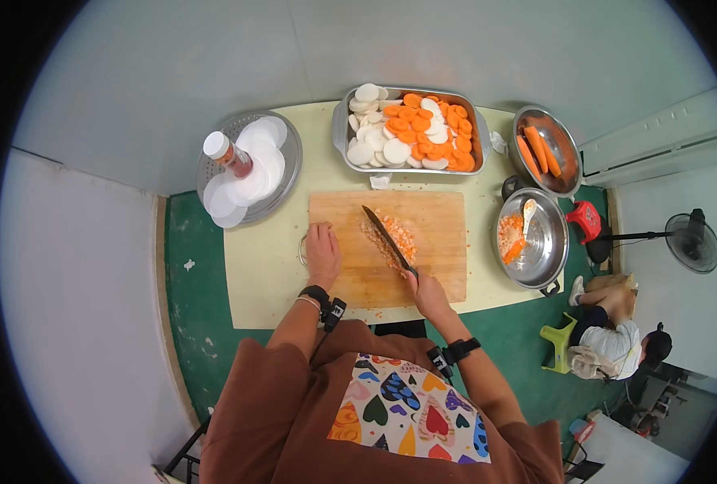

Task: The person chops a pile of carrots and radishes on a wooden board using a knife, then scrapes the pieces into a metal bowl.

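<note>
My right hand (428, 295) is wrapped round the handle of a kitchen knife (386, 236). Its dark blade slants up and left across a pile of finely chopped orange and pale pieces (399, 233) in the middle of the wooden cutting board (338, 211). My left hand (324, 254) lies with its fingers stretched forward on the board's left edge, beside the metal ring handle (303, 251), and holds nothing. Small crumbs are scattered round the pile and along the board's front edge.
Behind the board stands a metal tray (415, 170) of sliced carrot and white rounds. At right, a steel bowl (566, 184) holds carrots, and a two-handled pan (548, 266) holds chopped pieces and a spoon (528, 211). At left are a perforated plate (289, 165) and a shaker jar (236, 158). A person (616, 343) sits at right.
</note>
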`<state>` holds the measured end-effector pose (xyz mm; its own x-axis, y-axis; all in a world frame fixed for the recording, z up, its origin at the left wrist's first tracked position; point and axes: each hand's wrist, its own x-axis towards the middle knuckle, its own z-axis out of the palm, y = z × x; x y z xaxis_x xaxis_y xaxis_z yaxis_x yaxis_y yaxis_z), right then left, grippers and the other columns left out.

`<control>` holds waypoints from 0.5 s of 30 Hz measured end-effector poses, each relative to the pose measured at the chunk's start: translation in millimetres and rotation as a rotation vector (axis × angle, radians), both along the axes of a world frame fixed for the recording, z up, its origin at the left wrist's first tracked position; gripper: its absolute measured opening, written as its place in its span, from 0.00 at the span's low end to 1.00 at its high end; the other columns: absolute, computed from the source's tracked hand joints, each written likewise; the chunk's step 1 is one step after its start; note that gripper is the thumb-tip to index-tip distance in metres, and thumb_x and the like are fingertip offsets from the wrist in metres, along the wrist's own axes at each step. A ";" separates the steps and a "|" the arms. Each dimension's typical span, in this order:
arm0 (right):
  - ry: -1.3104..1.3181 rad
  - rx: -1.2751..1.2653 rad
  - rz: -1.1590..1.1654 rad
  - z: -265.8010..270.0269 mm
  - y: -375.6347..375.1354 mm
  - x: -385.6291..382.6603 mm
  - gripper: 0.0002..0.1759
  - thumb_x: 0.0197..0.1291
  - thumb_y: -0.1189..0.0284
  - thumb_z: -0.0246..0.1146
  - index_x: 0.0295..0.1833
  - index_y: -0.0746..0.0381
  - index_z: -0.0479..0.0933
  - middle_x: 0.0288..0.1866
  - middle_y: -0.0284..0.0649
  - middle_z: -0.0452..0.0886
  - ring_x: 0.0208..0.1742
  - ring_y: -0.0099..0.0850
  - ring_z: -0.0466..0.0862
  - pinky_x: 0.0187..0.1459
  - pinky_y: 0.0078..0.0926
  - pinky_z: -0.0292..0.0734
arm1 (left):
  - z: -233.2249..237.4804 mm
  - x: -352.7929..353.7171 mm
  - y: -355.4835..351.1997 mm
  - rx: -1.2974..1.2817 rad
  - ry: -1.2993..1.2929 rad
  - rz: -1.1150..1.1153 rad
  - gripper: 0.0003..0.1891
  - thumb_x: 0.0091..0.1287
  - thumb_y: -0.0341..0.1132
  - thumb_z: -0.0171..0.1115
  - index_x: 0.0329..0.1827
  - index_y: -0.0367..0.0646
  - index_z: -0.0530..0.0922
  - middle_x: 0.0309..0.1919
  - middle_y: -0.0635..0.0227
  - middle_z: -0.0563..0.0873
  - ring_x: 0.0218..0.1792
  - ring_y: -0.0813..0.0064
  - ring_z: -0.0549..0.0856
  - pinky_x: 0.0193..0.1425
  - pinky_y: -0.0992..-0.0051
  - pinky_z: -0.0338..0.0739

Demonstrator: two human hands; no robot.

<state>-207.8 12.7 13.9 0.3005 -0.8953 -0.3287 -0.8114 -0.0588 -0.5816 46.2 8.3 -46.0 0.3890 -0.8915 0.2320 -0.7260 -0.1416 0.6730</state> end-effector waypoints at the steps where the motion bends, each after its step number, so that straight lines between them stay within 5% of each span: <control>1: -0.030 -0.026 -0.024 -5.6 0.7 -0.8 0.22 0.74 0.58 0.52 0.42 0.69 0.74 0.29 0.64 0.80 0.34 0.62 0.80 0.35 0.56 0.74 | 0.3 0.6 -0.3 -0.002 -0.004 0.000 0.08 0.69 0.29 0.52 0.49 0.39 0.73 0.44 0.54 0.74 0.47 0.50 0.75 0.53 0.56 0.69; 15: -0.009 0.048 -0.006 14.9 -2.4 8.2 0.22 0.74 0.57 0.51 0.45 0.69 0.73 0.29 0.64 0.79 0.34 0.63 0.80 0.34 0.55 0.74 | 3.4 0.9 -0.2 0.002 0.010 -0.002 0.08 0.70 0.29 0.51 0.48 0.38 0.72 0.44 0.52 0.74 0.48 0.50 0.75 0.54 0.58 0.70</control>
